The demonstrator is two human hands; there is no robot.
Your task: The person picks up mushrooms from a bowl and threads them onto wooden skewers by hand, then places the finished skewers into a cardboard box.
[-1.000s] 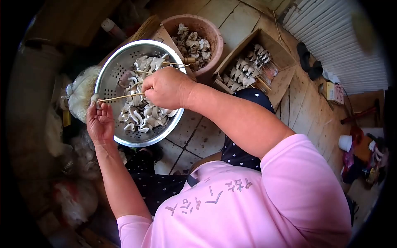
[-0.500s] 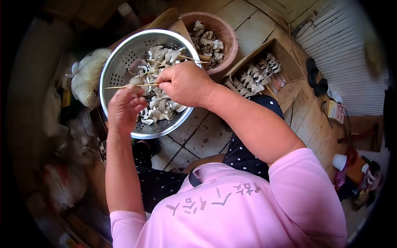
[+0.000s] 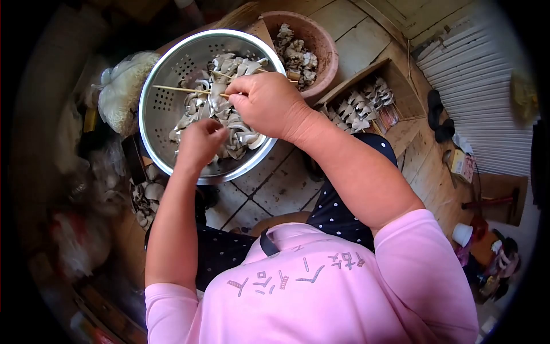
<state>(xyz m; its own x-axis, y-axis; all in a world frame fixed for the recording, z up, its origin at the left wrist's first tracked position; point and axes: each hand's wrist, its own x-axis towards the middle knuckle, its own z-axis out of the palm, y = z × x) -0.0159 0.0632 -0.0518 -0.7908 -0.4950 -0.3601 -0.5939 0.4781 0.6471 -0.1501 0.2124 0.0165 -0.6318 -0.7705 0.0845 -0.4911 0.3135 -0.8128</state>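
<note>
My right hand (image 3: 266, 103) pinches a thin wooden skewer (image 3: 180, 89) whose bare end points left over the metal colander (image 3: 163, 123). A pale mushroom piece (image 3: 217, 92) is on the skewer close to my fingertips. Lower down, my left hand (image 3: 200, 140) is at the torn grey-white mushrooms (image 3: 246, 136) in the colander, its fingers curled in. Whatever those fingers may hold is hidden. More skewers lie among the mushrooms, partly behind my right hand.
Behind the colander stands a pink tub (image 3: 326, 51) with mushroom scraps. To the right, a cardboard box (image 3: 404, 89) holds skewered mushrooms. A bulging clear bag (image 3: 126, 94) sits at the left, with loose mushrooms (image 3: 150, 195) below it. Black slippers (image 3: 435, 106) lie on the floor.
My left hand has left the skewer and moved down and right to the mushrooms. The pale piece now sits further along the skewer, near my right hand.
</note>
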